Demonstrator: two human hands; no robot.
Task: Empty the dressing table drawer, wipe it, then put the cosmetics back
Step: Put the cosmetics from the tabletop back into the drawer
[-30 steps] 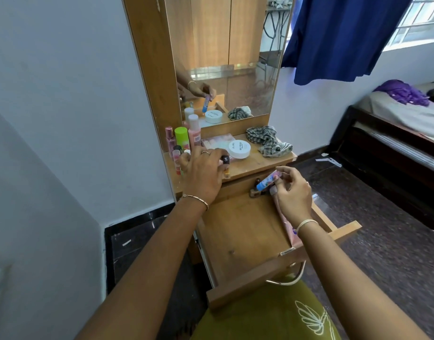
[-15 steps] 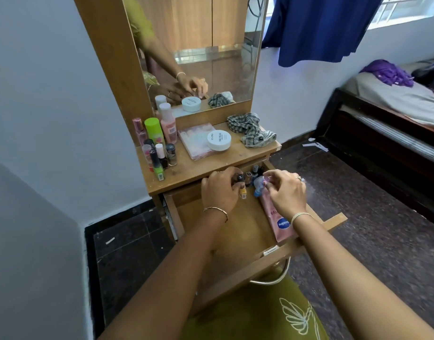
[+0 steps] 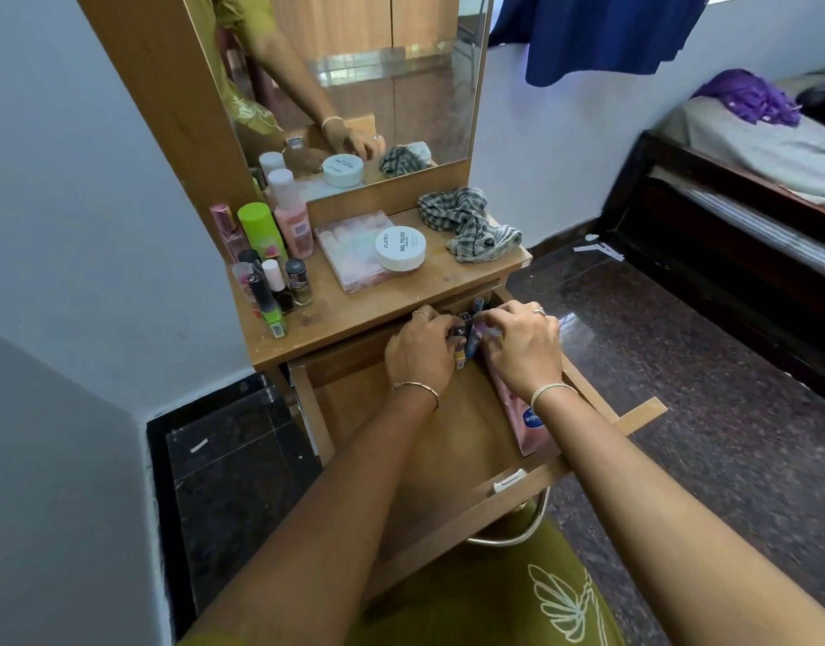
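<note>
The wooden drawer (image 3: 476, 515) of the dressing table stands pulled open. Both hands meet at its back. My left hand (image 3: 417, 349) grips small nail polish bottles (image 3: 462, 333). My right hand (image 3: 525, 347) curls round a small blue tube (image 3: 473, 345) beside them. A pink pouch (image 3: 525, 421) lies along the drawer's right side, partly under my right wrist. On the tabletop (image 3: 354, 305) stand several bottles (image 3: 270, 258), a clear pink case (image 3: 350, 249) with a white nail polish remover jar (image 3: 400, 248) on it, and a checked cloth (image 3: 471, 223).
The mirror (image 3: 378, 86) rises behind the tabletop. A grey wall stands to the left, dark stone floor (image 3: 704, 412) to the right. A dark bed frame (image 3: 727, 235) with a mattress sits far right. A blue curtain (image 3: 597, 35) hangs above.
My left hand has come down from the tabletop into the drawer with small bottles. My right hand with the blue tube has moved to the drawer's back, meeting the left.
</note>
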